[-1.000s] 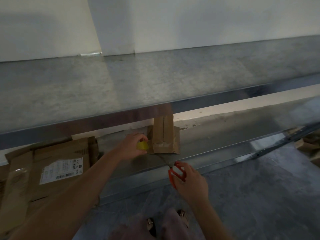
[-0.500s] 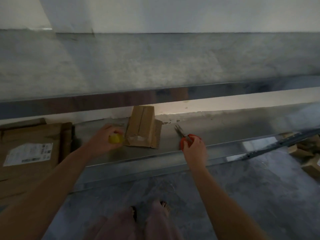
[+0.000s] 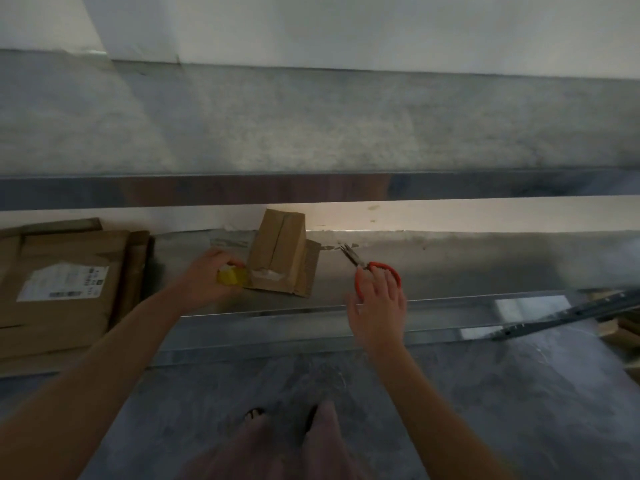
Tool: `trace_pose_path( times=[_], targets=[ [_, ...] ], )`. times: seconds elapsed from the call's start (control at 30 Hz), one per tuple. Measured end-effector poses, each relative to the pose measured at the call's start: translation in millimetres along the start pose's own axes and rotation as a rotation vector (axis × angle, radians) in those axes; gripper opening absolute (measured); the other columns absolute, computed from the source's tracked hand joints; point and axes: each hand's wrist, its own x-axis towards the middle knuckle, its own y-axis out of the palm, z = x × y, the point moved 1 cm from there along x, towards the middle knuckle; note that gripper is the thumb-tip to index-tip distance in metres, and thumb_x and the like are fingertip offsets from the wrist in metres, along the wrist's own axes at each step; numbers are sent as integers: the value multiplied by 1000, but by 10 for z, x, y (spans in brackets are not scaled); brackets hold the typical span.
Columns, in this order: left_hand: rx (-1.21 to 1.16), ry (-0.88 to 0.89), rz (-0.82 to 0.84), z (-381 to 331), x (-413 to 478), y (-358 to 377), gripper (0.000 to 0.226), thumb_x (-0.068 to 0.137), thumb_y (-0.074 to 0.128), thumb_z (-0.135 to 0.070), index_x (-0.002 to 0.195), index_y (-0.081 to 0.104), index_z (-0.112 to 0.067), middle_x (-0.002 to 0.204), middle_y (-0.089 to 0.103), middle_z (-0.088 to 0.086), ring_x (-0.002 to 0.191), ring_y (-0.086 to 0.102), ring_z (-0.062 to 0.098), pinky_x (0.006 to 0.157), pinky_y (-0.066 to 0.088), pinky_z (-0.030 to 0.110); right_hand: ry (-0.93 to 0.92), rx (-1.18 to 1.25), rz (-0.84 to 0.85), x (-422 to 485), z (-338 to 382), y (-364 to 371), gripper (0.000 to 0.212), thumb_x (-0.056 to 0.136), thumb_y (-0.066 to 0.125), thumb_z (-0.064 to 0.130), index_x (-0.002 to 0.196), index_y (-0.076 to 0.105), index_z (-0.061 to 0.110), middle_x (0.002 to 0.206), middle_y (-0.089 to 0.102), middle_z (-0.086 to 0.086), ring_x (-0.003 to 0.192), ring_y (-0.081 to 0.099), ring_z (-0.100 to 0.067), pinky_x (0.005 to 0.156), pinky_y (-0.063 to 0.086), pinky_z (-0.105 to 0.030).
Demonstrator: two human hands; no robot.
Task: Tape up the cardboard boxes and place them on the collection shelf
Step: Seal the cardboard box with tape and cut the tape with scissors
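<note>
A small brown cardboard box (image 3: 280,251) stands upright on the lower metal shelf (image 3: 450,265), with a taped seam down its front and a flap lying flat at its base. My left hand (image 3: 204,275) is shut on a yellow tape roll (image 3: 231,276) and rests on the shelf against the box's left side. Red-handled scissors (image 3: 360,263) lie on the shelf to the right of the box, blades pointing toward the back wall. My right hand (image 3: 379,306) hovers just in front of the handles with its fingers spread and nothing in it.
Flattened cardboard boxes (image 3: 62,278), one with a white label, are stacked at the left end of the lower shelf. A wide upper shelf (image 3: 311,126) overhangs it. A metal rail (image 3: 568,313) and cardboard scraps (image 3: 620,334) lie at the right. My feet (image 3: 256,414) stand on grey floor.
My right hand carried the scissors from in front of the box to its right, laid them on the shelf and let go. My left hand stayed beside the box with the tape.
</note>
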Motion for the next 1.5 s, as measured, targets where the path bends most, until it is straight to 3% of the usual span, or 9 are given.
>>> trace_pose_path(
  times=[0.1,0.23,0.37,0.53,0.67,0.83,1.1,1.3,1.5],
  targets=[
    [21,33,48,-31,-32,-12,40,75,80,-27,108,56,-30,112,46,-6,101,46,10,85,36,26,-109,23,4,-218,407,-93,60,96,31,56,151,19,35,162,17,-2,150,7,-27,121,12,-51],
    [28,83,108,-77,-69,-10,42,76,79,-26,113,59,-24,111,48,-7,103,46,11,87,39,27,-241,116,-8,-362,1073,-50,60,96,22,57,151,11,37,163,14,1,151,0,-24,121,11,-53],
    [-1,106,114,-86,-121,-4,38,77,77,-29,110,60,-24,105,51,-7,98,49,11,82,40,25,-226,154,-12,-352,1391,216,57,97,33,53,151,23,38,162,19,4,151,5,-23,121,15,-50],
    [-68,87,106,17,-170,0,37,76,77,-34,108,59,-27,106,54,-5,96,51,10,82,43,25,-60,286,-57,-316,1578,388,57,92,34,61,144,42,38,159,26,4,150,12,-28,120,21,-49],
    [-131,70,114,115,-174,-37,36,75,77,-33,106,59,-30,106,54,-7,96,52,9,84,47,30,37,466,-185,-243,1695,518,46,90,54,54,128,58,29,152,38,2,145,25,-28,111,37,-47],
    [-103,103,145,161,-105,-91,36,76,77,-34,106,58,-30,103,53,-11,92,49,5,73,40,19,108,472,-215,-174,1816,501,34,88,63,46,115,60,25,142,40,2,135,34,-25,94,46,-36],
    [-49,169,165,172,-24,-117,36,78,74,-30,110,57,-29,104,54,-11,93,51,5,79,42,22,-11,395,-190,-58,1672,540,32,90,62,48,115,57,28,141,42,1,133,37,-31,96,51,-47],
    [-110,187,160,173,-33,-87,36,78,74,-31,109,56,-31,106,52,-12,91,49,0,73,37,19,-104,369,-236,51,1587,470,28,86,68,38,106,63,20,133,51,-6,121,49,-35,83,53,-40],
    [-156,183,144,126,-59,-48,37,77,75,-28,108,56,-30,100,48,-20,89,47,-4,70,36,16,-126,356,-201,114,1547,440,27,85,69,35,106,63,19,133,50,-5,121,49,-32,89,51,-37]
  ],
)
